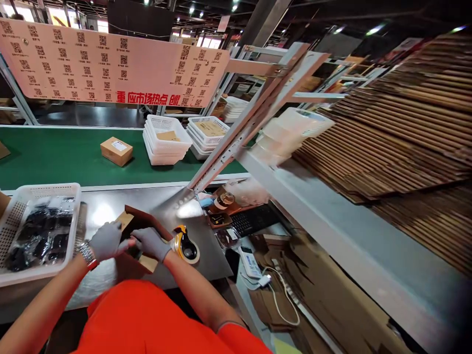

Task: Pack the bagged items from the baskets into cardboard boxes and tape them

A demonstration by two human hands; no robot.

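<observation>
An uncovered brown cardboard box (151,221) stands on the metal bench in front of me, its flaps raised. My left hand (106,241), in a grey glove with a bare thumb tip, is closed at the box's left side, beside a flap. My right hand (153,243), gloved too, reaches over the box with its fingers bent together near my left thumb. What those fingers hold, if anything, is hidden. Just right of the box lies a yellow and black tape dispenser (186,246) with a roll of tape.
At left is a white basket (75,216) of dark items in clear bags. A small labelled carton (116,151) and stacked white trays (167,160) rest on the green conveyor (66,169). A metal post (236,142), a keyboard (254,220) and flat cardboard (398,118) are at right.
</observation>
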